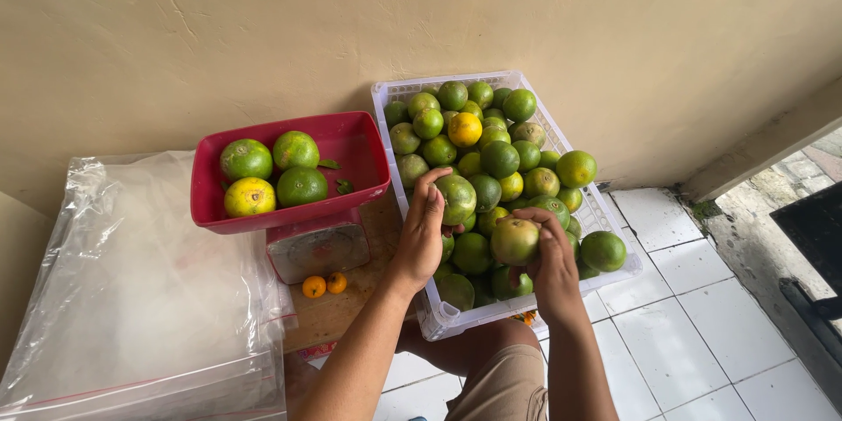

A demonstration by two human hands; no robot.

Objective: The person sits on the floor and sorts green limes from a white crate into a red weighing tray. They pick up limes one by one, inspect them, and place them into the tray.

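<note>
A white plastic crate (pixel 383 93) full of several green and yellow citrus fruits stands on my lap against the wall. My left hand (pixel 422 232) grips a green fruit (pixel 458 196) at the crate's left side. My right hand (pixel 553 259) holds a greenish-brown fruit (pixel 514 239) just above the pile. To the left, a red scale pan (pixel 357 146) carries several green and yellow fruits (pixel 272 171) on a small kitchen scale (pixel 317 249).
Two tiny orange fruits (pixel 324 284) lie on a wooden board (pixel 338 310) in front of the scale. Clear plastic bags (pixel 132 289) are spread at the left. White floor tiles (pixel 693 333) lie at the right, and a beige wall (pixel 351 17) is behind everything.
</note>
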